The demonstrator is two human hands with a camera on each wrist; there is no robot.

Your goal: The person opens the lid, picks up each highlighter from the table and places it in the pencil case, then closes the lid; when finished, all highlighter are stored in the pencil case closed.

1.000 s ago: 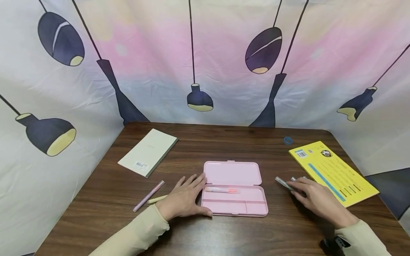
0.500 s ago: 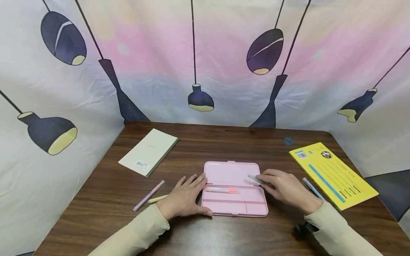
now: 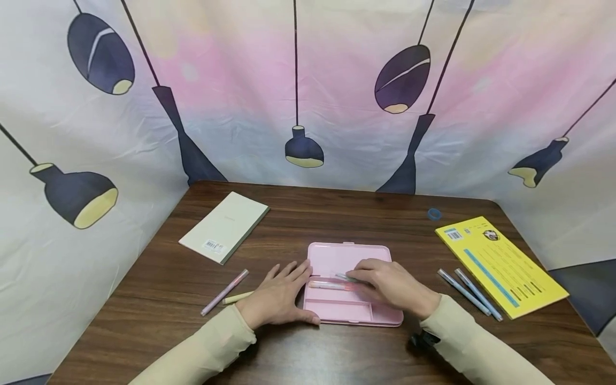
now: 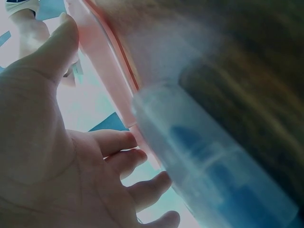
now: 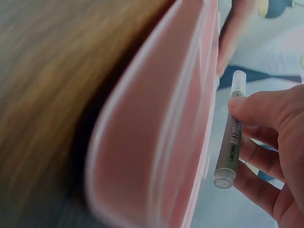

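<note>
An open pink pencil case lies on the table, lid folded back, with an orange-tipped marker in its long rear compartment. My left hand rests at the case's left side, fingers and thumb spread along its edge; the left wrist view shows the same hand. Above the case, my right hand pinches a marker between thumb and fingers; it has a clear cap and a barcode label. In the head view only the marker's tip shows, and the hand hides the case's right part.
Two blue markers lie right of the case, beside a yellow book. A blue ring is farther back. At left are a pale notebook, a purple marker and a yellow marker partly behind my left hand.
My right hand has taken a marker from beside the yellow book and carried it left to above the case. Two blue markers there are now uncovered. My left hand stays put.
</note>
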